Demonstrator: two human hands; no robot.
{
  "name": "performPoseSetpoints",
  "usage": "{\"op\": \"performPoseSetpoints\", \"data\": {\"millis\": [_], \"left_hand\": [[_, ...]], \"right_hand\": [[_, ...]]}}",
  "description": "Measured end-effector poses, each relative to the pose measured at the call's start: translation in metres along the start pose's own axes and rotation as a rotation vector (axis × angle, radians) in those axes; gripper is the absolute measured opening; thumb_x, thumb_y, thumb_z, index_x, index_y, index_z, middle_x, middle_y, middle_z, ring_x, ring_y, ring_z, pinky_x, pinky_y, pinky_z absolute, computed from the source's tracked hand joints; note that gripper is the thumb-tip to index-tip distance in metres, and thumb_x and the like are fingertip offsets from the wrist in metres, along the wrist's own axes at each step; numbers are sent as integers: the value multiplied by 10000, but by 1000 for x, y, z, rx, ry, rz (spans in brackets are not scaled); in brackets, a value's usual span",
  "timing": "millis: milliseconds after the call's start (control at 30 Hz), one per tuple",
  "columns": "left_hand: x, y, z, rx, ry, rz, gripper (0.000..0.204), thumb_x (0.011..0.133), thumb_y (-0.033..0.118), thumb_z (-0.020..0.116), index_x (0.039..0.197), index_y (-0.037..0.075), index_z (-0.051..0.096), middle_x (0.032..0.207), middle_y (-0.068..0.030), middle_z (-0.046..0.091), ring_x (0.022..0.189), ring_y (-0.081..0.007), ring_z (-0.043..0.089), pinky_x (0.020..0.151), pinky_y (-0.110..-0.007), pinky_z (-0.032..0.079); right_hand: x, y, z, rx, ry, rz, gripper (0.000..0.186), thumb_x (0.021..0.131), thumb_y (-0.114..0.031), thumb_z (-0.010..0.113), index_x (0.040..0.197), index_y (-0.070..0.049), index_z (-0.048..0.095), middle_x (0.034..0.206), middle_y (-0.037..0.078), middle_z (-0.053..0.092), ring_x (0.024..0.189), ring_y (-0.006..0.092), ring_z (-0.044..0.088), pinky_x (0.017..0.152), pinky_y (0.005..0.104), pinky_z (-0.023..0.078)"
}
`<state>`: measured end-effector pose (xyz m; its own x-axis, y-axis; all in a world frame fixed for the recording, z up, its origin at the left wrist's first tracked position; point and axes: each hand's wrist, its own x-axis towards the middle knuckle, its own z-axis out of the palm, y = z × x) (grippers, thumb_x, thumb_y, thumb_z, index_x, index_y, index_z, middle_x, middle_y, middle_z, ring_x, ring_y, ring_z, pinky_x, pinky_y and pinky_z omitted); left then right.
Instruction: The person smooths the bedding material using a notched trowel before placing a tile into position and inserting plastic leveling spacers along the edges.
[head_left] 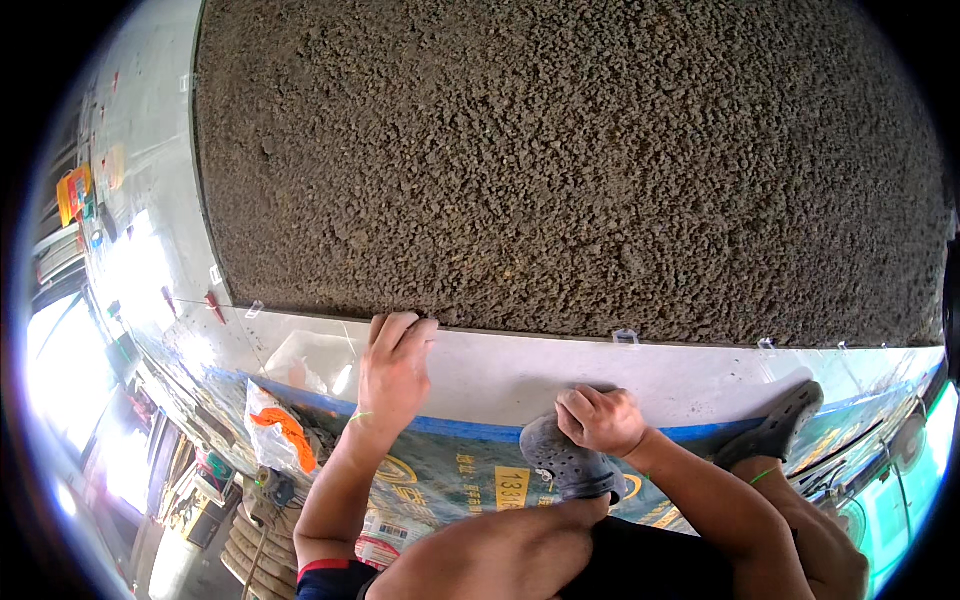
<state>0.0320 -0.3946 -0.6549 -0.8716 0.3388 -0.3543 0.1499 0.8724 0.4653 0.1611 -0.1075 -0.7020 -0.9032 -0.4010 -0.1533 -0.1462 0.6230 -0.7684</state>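
Note:
A wide bed of dark, crumbly, mortar-like material [560, 170] fills the upper view, with a thin edging along its near side. My left hand [395, 365] is at that edging, fingers bent and pressed together against it; whatever is under the fingertips is hidden. My right hand [605, 420] is closed above the toe of a grey clog [565, 460] on my foot, and its fingers hide anything inside them. Between the hands runs a smooth white surface [490, 375]. Small clear plastic clips, one a clip [625, 337], sit along the edging.
Blue tape [460, 428] borders the white surface, beside green printed sheeting [420, 480]. My other clog [785, 425] stands at right. A clear bag with something orange [285, 430] lies at left, near a coiled hose [255, 555]. Red clips, including a red clip [214, 307], sit near the left corner.

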Motion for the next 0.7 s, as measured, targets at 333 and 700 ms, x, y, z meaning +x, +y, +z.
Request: {"op": "performPoseSetpoints", "data": {"millis": [333, 700], "left_hand": [[-14, -5, -22, -133, 183, -185, 397, 740, -9, 800, 1117, 61, 699, 1136, -126, 645, 988, -331, 639, 853, -398, 525], [-9, 0, 13, -167, 445, -26, 193, 843, -60, 693, 996, 42, 751, 1007, -109, 703, 897, -281, 684, 786, -355, 562]], "right_hand": [[-2, 3, 0, -37, -17, -66, 153, 846, -171, 710, 927, -121, 591, 732, 9, 619, 504, 196, 616, 431, 331, 490], [-5, 4, 2, -16, 8, -86, 130, 868, -177, 695, 880, -112, 583, 726, 39, 624, 518, 234, 627, 461, 371, 513]]}}
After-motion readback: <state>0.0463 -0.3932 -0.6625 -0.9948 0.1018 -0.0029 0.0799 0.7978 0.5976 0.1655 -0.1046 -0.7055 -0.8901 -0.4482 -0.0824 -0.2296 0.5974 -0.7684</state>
